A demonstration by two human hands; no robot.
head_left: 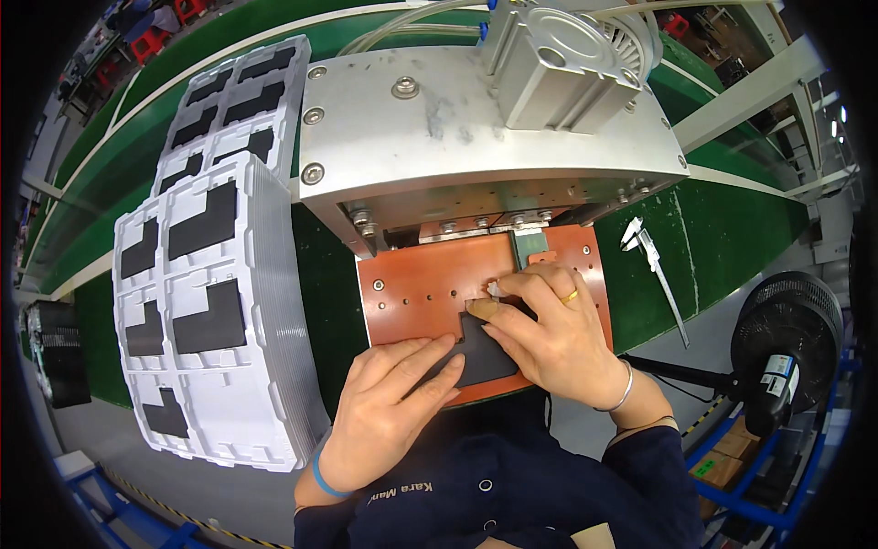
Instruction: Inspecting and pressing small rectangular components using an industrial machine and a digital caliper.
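A black flat piece with a notched corner (491, 353) lies at the front of the orange plate (412, 272), partly under both hands. My left hand (389, 403) rests on its left part with fingers stretched out, the fingertips at the notch. Above the notch, my right hand (560, 334) pinches a small whitish scrap (495, 289), too small to make out well. The right thumb and lower fingers touch the black piece's upper edge. Behind them stands a metal press (393, 128), its opening facing me over the plate.
Stacked white trays (265, 366) with black L-shaped pieces (208, 316) stand at left, another tray (224, 128) behind. A caliper (658, 265) lies on the green bench (722, 238) at right. A black fan (777, 348) is at far right. Hoses (402, 20) run behind the press.
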